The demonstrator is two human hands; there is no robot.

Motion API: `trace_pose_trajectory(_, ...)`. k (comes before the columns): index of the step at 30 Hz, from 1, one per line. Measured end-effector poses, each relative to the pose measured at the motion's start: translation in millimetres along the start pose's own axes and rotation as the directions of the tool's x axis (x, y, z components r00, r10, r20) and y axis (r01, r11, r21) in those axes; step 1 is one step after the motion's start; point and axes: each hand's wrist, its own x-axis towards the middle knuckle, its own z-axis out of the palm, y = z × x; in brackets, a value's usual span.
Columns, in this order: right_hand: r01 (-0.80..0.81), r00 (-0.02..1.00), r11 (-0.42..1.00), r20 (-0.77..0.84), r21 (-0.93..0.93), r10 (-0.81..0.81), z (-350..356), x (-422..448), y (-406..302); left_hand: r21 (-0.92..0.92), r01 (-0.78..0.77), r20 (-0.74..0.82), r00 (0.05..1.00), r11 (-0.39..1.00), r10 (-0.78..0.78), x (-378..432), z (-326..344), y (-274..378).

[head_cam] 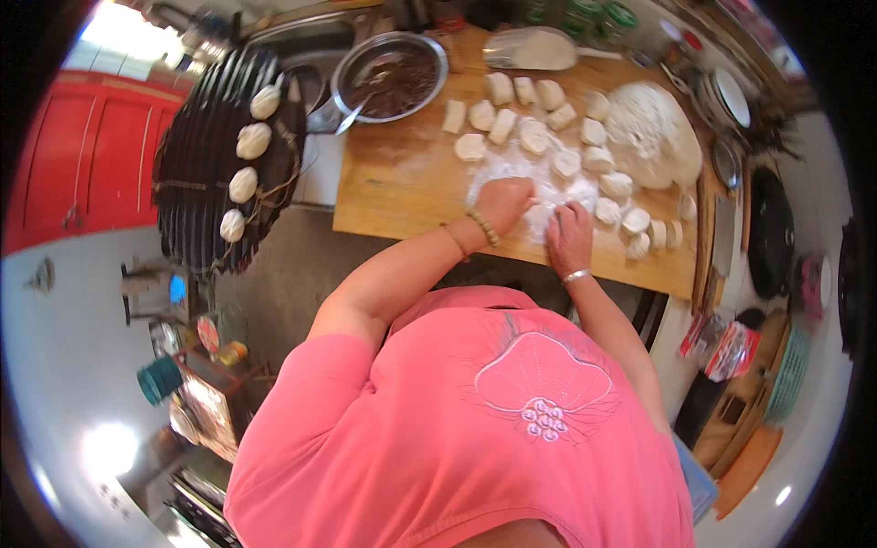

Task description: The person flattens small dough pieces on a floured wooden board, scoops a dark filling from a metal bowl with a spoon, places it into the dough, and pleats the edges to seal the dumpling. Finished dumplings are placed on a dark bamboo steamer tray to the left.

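My left hand (505,202), with a beaded bracelet at its wrist, is curled down at a flour-dusted patch of the wooden board (397,198). Its fingers hide whatever lies under them. Close by on the right, my right hand (571,236) has its fingers bent onto the same white flour (541,219) near the board's front edge. Whether it grips anything is hidden. Several cut dough pieces (534,135) are spread beyond both hands, and more dough pieces (608,211) lie right of my right hand. A large floured dough mass (651,133) rests at the board's right.
A metal pan (342,89) of dark filling, with a spoon in it, stands at the back left. Several shaped buns (243,185) sit on a dark ridged round tray (199,171). A clear scoop (531,49) of flour lies at the back. A cleaver (722,233) is at right.
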Motion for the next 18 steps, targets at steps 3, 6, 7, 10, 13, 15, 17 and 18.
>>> trace_pose_trajectory(3,-0.018,1.0,0.998,-0.008,0.056,0.019,-2,0,2,0.094,-0.03,0.029,0.999,0.995,0.027,8,5,0)
trace_pose_trajectory(6,-0.021,1.0,0.997,0.011,0.07,0.021,-5,0,3,0.154,-0.147,0.052,0.989,0.977,0.141,7,9,-8)
trace_pose_trajectory(7,-0.027,1.0,0.997,0.004,0.066,0.027,-5,0,3,0.165,-0.197,0.057,0.98,0.966,0.19,7,7,-11)
trace_pose_trajectory(10,-0.03,0.999,0.997,-0.017,0.076,0.032,-4,-1,3,0.154,-0.143,0.192,0.975,0.978,0.113,4,-13,-14)
trace_pose_trajectory(13,-0.049,0.999,0.997,0.0,0.065,0.049,-4,-2,5,0.166,-0.046,0.012,0.999,0.985,0.045,6,-44,-16)
trace_pose_trajectory(15,-0.055,0.998,0.997,-0.003,0.061,0.056,-4,-2,5,0.288,0.121,-0.114,0.989,0.95,-0.092,8,-54,-24)
trace_pose_trajectory(17,-0.063,0.998,0.996,0.008,0.062,0.063,-3,-3,4,0.32,0.241,-0.162,0.967,0.916,-0.198,11,-59,-32)
trace_pose_trajectory(18,-0.068,0.998,0.996,0.021,0.059,0.066,-5,-2,2,0.297,0.273,-0.14,0.96,0.915,-0.241,14,-59,-33)
